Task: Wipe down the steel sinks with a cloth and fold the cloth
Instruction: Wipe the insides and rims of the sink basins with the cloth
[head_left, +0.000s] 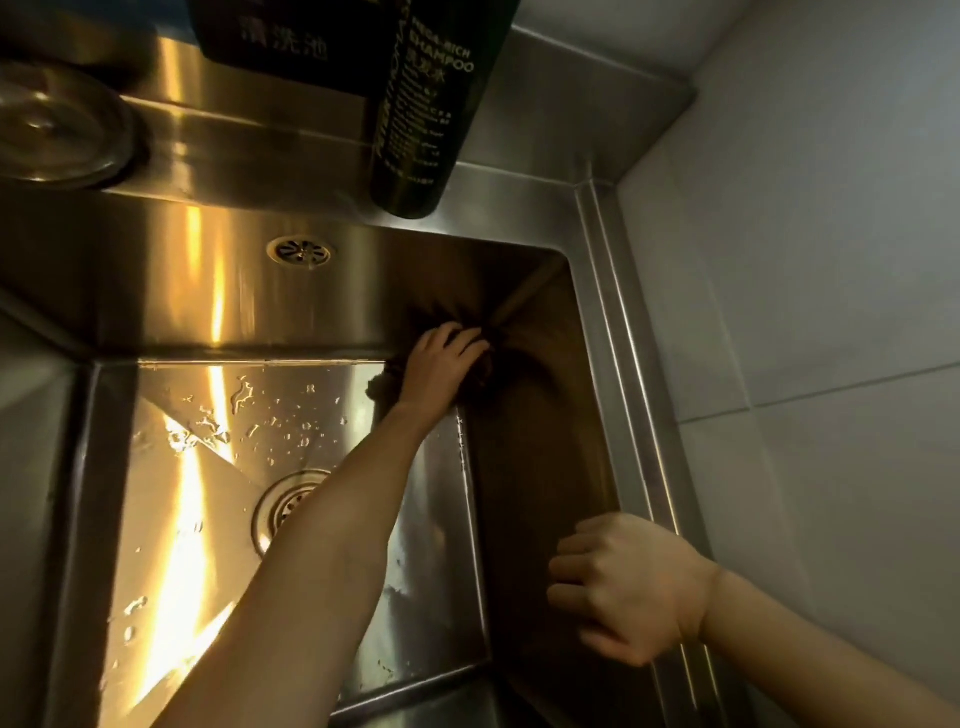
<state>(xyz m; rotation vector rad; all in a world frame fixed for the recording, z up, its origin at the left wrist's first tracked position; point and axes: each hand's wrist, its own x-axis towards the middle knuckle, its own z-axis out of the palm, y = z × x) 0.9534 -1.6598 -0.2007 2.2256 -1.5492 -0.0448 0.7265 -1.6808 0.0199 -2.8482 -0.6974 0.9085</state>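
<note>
I look down into a steel sink with water drops on its floor. My left hand reaches into the far right corner of the basin and grips a dark cloth, pushing it against the corner where the back and right walls meet. Most of the cloth is hidden under the hand and in shadow. My right hand hovers over the near part of the sink's right wall, fingers loosely curled, holding nothing.
A round drain sits in the basin floor, partly behind my left forearm, and an overflow grille is in the back wall. A dark shampoo bottle stands on the back ledge beside a round glass lid. A tiled wall borders the right.
</note>
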